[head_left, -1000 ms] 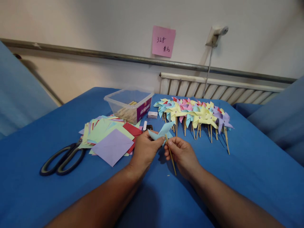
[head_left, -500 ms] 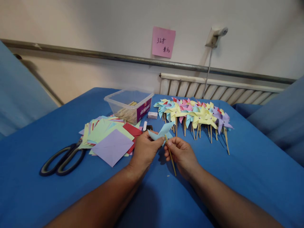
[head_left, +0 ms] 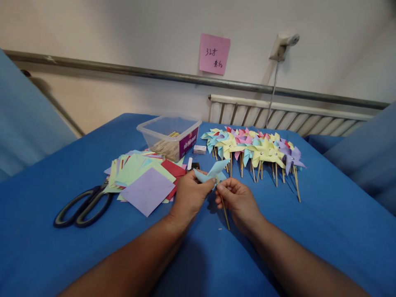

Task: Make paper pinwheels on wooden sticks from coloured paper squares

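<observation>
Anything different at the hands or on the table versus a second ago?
Nothing was visibly taken up or let go; the whole view shifted very slightly. The left hand still holds the blue paper and the right hand the stick. Scissors, papers, tub and pinwheels stayed put.

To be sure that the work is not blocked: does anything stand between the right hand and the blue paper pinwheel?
Only the thin stick held by the right hand, its upper end overlapping the pinwheel that the left hand holds; nothing else visible.
</observation>
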{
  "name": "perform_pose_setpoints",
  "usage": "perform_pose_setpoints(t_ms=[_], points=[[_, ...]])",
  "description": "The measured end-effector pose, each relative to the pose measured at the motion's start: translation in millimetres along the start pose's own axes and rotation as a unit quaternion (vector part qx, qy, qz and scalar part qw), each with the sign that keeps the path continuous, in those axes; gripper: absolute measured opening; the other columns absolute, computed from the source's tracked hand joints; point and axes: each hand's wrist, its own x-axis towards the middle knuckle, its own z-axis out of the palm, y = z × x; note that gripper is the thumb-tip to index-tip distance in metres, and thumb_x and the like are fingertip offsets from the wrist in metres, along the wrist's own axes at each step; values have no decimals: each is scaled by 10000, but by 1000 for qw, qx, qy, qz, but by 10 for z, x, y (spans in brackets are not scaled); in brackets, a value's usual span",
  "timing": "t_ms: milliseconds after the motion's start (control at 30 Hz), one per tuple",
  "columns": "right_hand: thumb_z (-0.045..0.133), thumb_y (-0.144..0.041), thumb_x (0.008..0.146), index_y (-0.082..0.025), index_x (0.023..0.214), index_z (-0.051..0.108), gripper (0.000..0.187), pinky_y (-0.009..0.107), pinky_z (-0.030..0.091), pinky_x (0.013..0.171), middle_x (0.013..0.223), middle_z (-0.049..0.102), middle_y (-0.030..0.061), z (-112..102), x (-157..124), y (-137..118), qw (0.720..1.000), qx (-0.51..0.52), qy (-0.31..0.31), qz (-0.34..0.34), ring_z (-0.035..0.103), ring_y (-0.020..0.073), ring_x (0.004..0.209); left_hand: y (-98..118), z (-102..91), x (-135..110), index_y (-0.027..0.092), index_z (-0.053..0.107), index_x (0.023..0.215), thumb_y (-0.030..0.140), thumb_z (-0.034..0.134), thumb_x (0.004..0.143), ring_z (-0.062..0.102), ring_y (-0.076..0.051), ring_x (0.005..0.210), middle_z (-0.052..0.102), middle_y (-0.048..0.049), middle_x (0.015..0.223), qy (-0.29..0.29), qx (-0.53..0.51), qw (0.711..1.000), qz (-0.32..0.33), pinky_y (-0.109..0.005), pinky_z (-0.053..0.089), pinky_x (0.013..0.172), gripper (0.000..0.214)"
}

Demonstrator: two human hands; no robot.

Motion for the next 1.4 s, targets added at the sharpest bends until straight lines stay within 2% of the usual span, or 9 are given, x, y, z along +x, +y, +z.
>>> perform_pose_setpoints(t_ms=[400,1067,1400], points=[[764,-402,654,-168,688,561,311,186,427,400,527,598,-29,20,-9,-20,1000,-5,10,4,517,76,415,-32,3,-7,163,593,651,316,725,606,521,-116,516,590,19,575,-2,-1,1000,8,-222,379,495,208],[777,-444,594,-173,636,534,367,182,438,373,496,594,-32,49,13,-47,1000,-6,31,-2,515,75,386,20,42,-35,173,615,696,293,725,592,535,-119,527,616,26,600,36,10,999,28,-220,399,491,193],[773,-434,605,-174,645,527,360,191,448,385,495,588,-38,66,14,-65,999,-12,36,-15,519,77,394,15,54,-51,172,610,792,323,763,575,560,-124,541,621,25,621,34,-48,998,16,-221,409,497,305]])
